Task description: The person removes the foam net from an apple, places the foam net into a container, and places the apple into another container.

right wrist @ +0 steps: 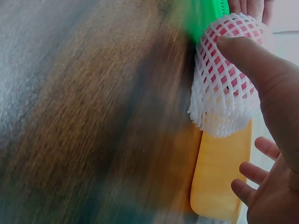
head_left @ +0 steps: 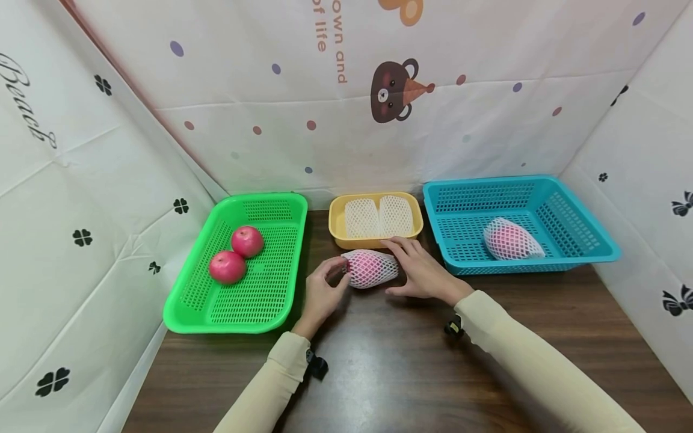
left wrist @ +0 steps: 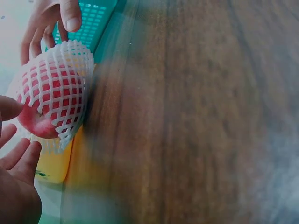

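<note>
A pink-red apple (head_left: 370, 269) in a white foam net sleeve lies on the wooden table, between the two hands. At its left end is my left hand (head_left: 323, 291), thumb and fingers spread on either side. The left wrist view shows bare red skin of the apple (left wrist: 39, 122) at the sleeve's opening, close to those fingertips. My right hand (head_left: 422, 270) stands by the other end with fingers apart. In the right wrist view its thumb overlaps the net sleeve (right wrist: 224, 100), while the other fingers are spread away from it.
Behind the hands, a yellow tray (head_left: 341, 242) holds two flat white foam net sleeves (head_left: 361, 218). The green basket (head_left: 295, 258) on the left contains two bare apples (head_left: 227, 267). In the blue basket (head_left: 590, 240) on the right lies another netted apple (head_left: 509, 239). Printed cloth hangs behind.
</note>
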A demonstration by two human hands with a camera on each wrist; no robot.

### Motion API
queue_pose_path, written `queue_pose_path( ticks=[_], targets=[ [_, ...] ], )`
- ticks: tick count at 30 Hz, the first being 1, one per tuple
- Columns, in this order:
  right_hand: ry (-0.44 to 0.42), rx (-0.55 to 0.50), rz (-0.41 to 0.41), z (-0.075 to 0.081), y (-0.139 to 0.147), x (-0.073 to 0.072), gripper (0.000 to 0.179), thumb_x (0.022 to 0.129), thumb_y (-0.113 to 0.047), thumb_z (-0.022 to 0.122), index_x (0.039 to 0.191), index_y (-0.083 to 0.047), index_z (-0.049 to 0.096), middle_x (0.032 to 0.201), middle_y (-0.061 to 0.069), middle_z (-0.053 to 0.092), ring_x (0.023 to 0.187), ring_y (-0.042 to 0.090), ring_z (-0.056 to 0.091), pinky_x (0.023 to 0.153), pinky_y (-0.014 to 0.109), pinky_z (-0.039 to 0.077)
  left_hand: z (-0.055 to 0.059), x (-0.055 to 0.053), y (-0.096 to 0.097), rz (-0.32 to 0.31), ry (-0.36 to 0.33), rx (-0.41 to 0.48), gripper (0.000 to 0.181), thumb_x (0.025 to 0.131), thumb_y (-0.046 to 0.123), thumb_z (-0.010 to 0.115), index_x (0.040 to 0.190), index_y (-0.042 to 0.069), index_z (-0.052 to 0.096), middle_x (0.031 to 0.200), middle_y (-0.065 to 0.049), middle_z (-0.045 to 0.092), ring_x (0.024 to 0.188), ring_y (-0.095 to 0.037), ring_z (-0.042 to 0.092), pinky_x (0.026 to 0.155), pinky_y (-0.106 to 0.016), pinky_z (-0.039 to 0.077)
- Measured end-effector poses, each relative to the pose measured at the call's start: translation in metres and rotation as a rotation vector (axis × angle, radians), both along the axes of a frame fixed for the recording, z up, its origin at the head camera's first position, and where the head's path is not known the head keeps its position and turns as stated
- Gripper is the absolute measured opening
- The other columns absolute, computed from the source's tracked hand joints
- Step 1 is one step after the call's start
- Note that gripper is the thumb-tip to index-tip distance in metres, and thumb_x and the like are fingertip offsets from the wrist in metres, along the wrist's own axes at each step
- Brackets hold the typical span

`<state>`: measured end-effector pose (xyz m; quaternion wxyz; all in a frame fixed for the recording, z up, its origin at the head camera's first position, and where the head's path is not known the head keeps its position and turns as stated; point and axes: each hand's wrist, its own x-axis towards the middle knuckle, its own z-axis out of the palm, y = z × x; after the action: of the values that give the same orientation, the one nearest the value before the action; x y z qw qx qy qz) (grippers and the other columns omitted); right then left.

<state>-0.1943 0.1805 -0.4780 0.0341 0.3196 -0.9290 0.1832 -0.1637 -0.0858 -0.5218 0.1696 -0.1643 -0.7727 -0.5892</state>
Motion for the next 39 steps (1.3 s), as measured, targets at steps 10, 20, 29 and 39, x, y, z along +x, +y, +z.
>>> queue_pose_path(
  ticks=[10, 20, 29, 39],
  targets=[
    [-0.006, 0.011, -0.012, 0.002, 0.003, 0.002, 0.112, 0.073, -0.053, 0.090, 0.160, -0.015, 0.031, 0.155, 0.014, 0.035, 0.136, 0.039, 0.038, 0.111, 0.057, 0.039, -0.001, -0.003, 0.004, -0.087, -0.132, -0.002, 0.063, 0.082, -0.001, 0.085, 0.139, 0.000, 0.059, 0.139, -0.020, 0.060, 0.126, -0.037, 0.061, 0.102, -0.047, 0.051],
    [-0.023, 0.021, -0.035, 0.003, 0.009, 0.005, 0.112, 0.074, -0.051, 0.090, 0.160, -0.015, 0.029, 0.157, 0.016, 0.033, 0.134, 0.039, 0.039, 0.110, 0.057, 0.040, 0.003, -0.006, 0.013, -0.091, -0.174, -0.136, 0.085, 0.076, 0.006, 0.092, 0.150, 0.010, 0.050, 0.147, -0.014, 0.056, 0.126, -0.030, 0.061, 0.102, -0.044, 0.052],
    [-0.009, 0.000, -0.027, 0.001, 0.013, 0.006, 0.113, 0.073, -0.050, 0.091, 0.160, -0.013, 0.030, 0.157, 0.015, 0.034, 0.131, 0.039, 0.041, 0.107, 0.057, 0.043, 0.002, -0.010, 0.019, -0.027, -0.127, -0.258, 0.087, 0.077, 0.016, 0.092, 0.152, 0.010, 0.050, 0.140, -0.015, 0.062, 0.121, -0.025, 0.064, 0.101, -0.041, 0.053],
    [-0.005, 0.004, -0.031, -0.002, 0.016, 0.007, 0.112, 0.073, -0.050, 0.091, 0.160, -0.013, 0.031, 0.156, 0.013, 0.035, 0.129, 0.038, 0.042, 0.105, 0.055, 0.044, -0.001, -0.016, 0.024, -0.023, -0.087, -0.292, 0.083, 0.077, 0.017, 0.091, 0.150, 0.008, 0.052, 0.150, -0.011, 0.055, 0.136, -0.023, 0.054, 0.111, -0.039, 0.044]
  ],
)
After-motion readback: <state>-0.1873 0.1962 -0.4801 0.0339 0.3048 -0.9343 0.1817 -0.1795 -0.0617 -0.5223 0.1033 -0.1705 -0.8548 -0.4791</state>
